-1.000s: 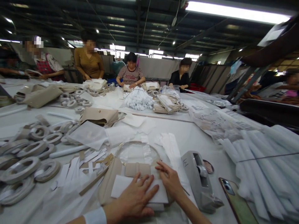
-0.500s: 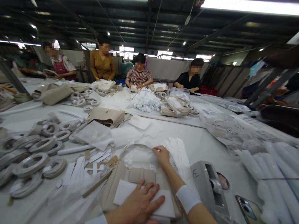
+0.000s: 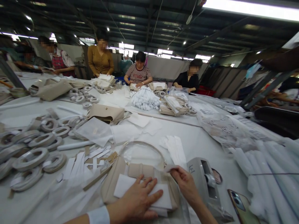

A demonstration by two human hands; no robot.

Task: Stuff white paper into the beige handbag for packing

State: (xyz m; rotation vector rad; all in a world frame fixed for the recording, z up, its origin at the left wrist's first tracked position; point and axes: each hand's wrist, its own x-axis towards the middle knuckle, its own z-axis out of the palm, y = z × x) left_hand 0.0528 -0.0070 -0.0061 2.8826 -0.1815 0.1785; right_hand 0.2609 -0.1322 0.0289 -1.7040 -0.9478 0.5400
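A beige handbag [image 3: 112,183] lies flat in front of me, its curved handle [image 3: 142,143] reaching away onto the table. My left hand [image 3: 140,196] rests with fingers spread on a folded white sheet [image 3: 123,185] on the bag's front, just below the small beige flap [image 3: 137,171]. At the bag's upper right corner, my right hand [image 3: 184,183] is closed in a pinch on the edge of a thin pale sheet [image 3: 168,168]. How far that sheet runs is hard to make out against the bag.
A grey tape dispenser [image 3: 198,174] and a phone [image 3: 240,202] lie to the right, beside bundled white foam [image 3: 263,177]. Coiled straps [image 3: 32,158] and paper strips [image 3: 77,168] cover the left. Behind them sits another beige bag [image 3: 105,113]. Several co-workers [image 3: 139,74] work across the table.
My right hand has moved from beside the handle down and right to the bag's corner, pinching the pale sheet's edge. My left hand stays flat on the white sheet.
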